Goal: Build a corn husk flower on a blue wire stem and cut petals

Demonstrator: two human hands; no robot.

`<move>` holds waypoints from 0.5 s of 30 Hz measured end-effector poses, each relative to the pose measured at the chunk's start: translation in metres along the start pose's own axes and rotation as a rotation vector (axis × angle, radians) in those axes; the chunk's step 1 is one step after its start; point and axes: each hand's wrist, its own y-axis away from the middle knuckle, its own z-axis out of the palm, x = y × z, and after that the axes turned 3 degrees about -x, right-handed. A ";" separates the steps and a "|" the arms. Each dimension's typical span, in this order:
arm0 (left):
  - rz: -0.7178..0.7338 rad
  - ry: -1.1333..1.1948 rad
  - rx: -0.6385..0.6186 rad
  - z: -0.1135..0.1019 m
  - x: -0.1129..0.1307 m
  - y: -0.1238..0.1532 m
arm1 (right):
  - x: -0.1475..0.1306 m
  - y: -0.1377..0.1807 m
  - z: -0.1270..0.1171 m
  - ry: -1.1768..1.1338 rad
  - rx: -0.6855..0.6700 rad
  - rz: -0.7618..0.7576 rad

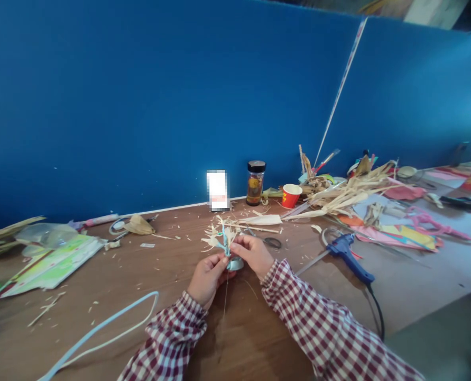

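Note:
Near the table's middle, my left hand (208,278) pinches the lower stem of a small corn husk flower (214,239), whose pale, ragged petals spread upward. Light-blue tape (227,244) is wound around the stem. My right hand (254,255) is closed at the other side of the stem, its thumb and fingertips on the tape. Just under those fingers hangs a light-blue tape roll (236,263); whether a finger goes through it is hidden. A thin wire (226,296) runs down from beneath the flower.
Dark-handled scissors (273,242) lie behind my right hand. A blue glue gun (350,256) with a cord rests to the right, near heaped corn husks (358,185). A red paper cup (291,197) and lidded jar (255,182) stand by the blue partition (159,106). White cable (112,328) loops at left.

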 end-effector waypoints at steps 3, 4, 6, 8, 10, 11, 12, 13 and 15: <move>-0.005 -0.026 -0.002 0.000 -0.001 -0.001 | 0.001 0.000 0.000 -0.018 0.011 -0.007; -0.004 -0.034 0.006 0.000 -0.001 -0.001 | 0.001 0.001 0.000 -0.011 0.005 -0.022; -0.002 -0.044 0.023 0.000 0.000 -0.002 | 0.001 0.001 0.001 0.010 -0.007 -0.048; -0.004 -0.047 0.040 0.000 -0.001 -0.002 | 0.001 0.002 0.001 0.030 -0.010 -0.060; -0.003 -0.052 0.058 0.000 -0.001 -0.002 | 0.002 0.001 0.002 0.040 0.000 -0.068; 0.001 -0.060 0.066 0.000 -0.002 -0.002 | 0.003 0.001 0.002 0.040 0.005 -0.068; 0.011 -0.071 0.071 0.000 -0.002 -0.003 | 0.003 0.001 0.003 0.040 0.008 -0.067; 0.023 -0.085 0.069 0.000 -0.003 -0.003 | 0.003 0.001 0.003 0.035 0.009 -0.064; 0.051 -0.115 0.055 -0.001 -0.004 -0.003 | 0.003 0.002 0.003 0.014 0.010 -0.044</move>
